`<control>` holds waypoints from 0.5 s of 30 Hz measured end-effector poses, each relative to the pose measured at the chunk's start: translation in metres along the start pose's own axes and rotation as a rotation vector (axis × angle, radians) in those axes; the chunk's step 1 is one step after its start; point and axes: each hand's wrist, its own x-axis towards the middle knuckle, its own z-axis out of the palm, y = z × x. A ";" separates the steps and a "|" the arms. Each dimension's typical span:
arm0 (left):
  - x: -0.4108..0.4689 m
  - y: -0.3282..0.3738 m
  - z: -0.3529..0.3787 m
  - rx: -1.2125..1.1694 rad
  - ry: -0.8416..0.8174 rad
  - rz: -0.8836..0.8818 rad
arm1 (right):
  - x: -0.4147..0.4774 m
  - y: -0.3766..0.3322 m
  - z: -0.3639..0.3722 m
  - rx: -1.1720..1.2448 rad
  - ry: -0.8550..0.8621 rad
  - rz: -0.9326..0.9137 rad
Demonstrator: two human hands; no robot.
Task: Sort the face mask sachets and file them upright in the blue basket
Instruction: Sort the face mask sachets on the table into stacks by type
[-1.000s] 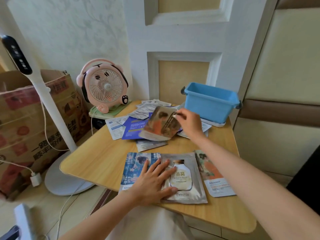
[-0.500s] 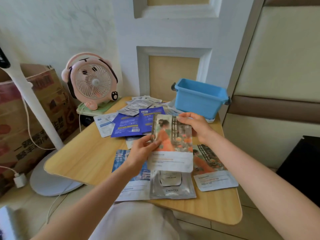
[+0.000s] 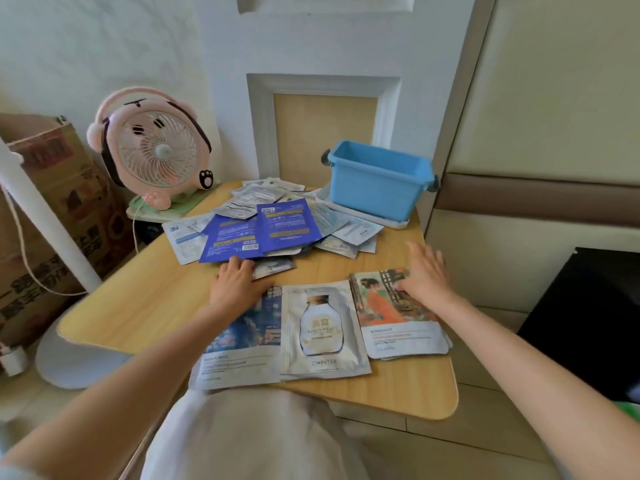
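We see left hand flat, fingers together, touching the far sachet pile; right hand flat, fingers slightly spread, resting on the near-right orange sachet stack.

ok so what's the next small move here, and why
Probably the left hand pulls out the greyish foil sachet at its fingertips: the loose sachet pile is unsorted, while the right hand lies flat on the orange-picture sachet stack.
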 end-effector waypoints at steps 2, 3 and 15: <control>0.009 -0.007 0.002 -0.004 -0.019 0.049 | -0.012 -0.008 0.004 0.005 0.012 -0.255; 0.013 -0.009 -0.001 0.010 -0.029 0.055 | -0.017 -0.011 0.009 -0.008 -0.055 -0.360; 0.000 -0.009 -0.044 0.055 0.553 0.383 | -0.030 -0.005 0.038 -0.349 -0.257 -0.498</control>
